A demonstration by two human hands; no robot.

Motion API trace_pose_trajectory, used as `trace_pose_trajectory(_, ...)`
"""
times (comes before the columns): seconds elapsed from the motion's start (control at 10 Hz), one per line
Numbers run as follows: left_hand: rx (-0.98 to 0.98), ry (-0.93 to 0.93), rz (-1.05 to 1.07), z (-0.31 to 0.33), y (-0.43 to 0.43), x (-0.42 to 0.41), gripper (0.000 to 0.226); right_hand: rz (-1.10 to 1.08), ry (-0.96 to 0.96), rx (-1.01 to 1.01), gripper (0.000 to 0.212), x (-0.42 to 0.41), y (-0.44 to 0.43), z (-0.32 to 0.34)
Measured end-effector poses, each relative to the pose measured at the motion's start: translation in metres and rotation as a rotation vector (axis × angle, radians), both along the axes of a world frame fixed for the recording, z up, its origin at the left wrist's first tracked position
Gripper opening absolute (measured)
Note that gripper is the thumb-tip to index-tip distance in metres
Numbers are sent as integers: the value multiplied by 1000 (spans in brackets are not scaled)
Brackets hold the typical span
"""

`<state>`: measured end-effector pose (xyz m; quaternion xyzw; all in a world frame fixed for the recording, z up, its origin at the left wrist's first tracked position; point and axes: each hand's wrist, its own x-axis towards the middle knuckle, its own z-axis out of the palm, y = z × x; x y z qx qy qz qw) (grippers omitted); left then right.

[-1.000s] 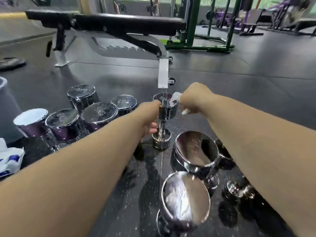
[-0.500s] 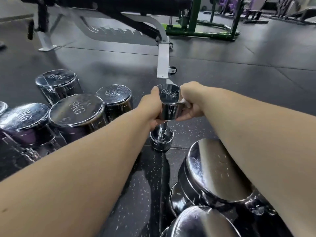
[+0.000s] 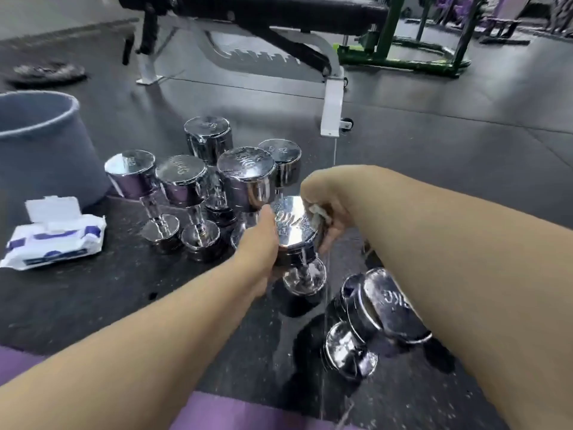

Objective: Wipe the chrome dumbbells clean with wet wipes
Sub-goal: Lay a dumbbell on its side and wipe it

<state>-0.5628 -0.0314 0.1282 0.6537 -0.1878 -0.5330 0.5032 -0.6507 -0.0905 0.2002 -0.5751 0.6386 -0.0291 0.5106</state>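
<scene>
The small dumbbell (image 3: 294, 228) stands on end in front of the person, just beside the cluster of upright dumbbells (image 3: 186, 181). Its lower head is at the rubber floor (image 3: 93, 290) or barely off it; I cannot tell which. The left hand (image 3: 259, 243) has its grip wrapped round the side of the top head, and the right hand (image 3: 325, 203) pinches a crumpled wet wipe (image 3: 317, 212) against the far rim. To my eye the job now is the round wall of that head. The left grip should hold firm while the wipe is drawn right round the rim, then across the stamped flat face, where grime would lodge in the numerals. Chrome this slick shows every smear, so overlapping passes and a fresh fold of wipe would serve best. Wet metal could slip, so the holding grip is best kept dry. The heads are short polished cylinders on thin shafts, mirror-bright. The floor is dull and speckled. The open pack of wipes (image 3: 55, 234) lies soft and crinkled to the left.
</scene>
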Motion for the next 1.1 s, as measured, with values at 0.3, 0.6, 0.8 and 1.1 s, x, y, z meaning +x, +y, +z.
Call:
trace_pose_trajectory(0.3, 18, -234, -181, 6, 83, 41, 59, 82, -1, -111, 35, 30, 89, 2)
trace_pose_trajectory(0.6, 68, -459, -388, 28, 94, 41, 57, 59, -16, -470, 44, 14, 136, -19)
trace_pose_trajectory(0.8, 115, -709, -366, 33, 90, 37, 59, 166, 14, -530, 53, 4, 134, -21)
trace_pose_trajectory(1.1, 308, -839, -452, 29, 96, 39, 36, 121, -129, -815, 28, -2, 135, -34)
